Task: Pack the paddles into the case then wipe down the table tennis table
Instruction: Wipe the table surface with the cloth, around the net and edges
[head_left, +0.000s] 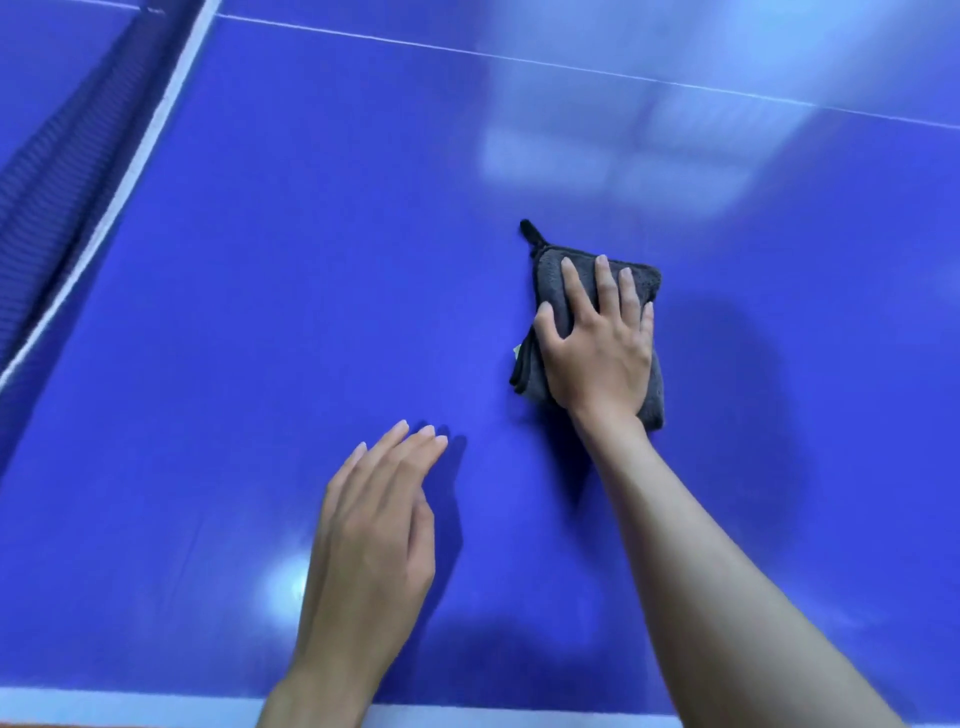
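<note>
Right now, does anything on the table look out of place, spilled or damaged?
Nothing stands out. The right hand presses a folded grey cloth flat on the blue table, and the left hand hovers open nearby. The net stands at the left. No spills or damage show.

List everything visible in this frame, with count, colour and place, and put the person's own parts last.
table tennis table: one, blue with white lines, fills the view
net: one, dark mesh with white top band, upper left
cloth: one, dark grey, folded, with a small loop at its far corner, flat on the table right of centre
right hand: one, fingers straight, pressing flat on the cloth
left hand: one, fingers relaxed, over the table near its front edge, holding nothing
</note>
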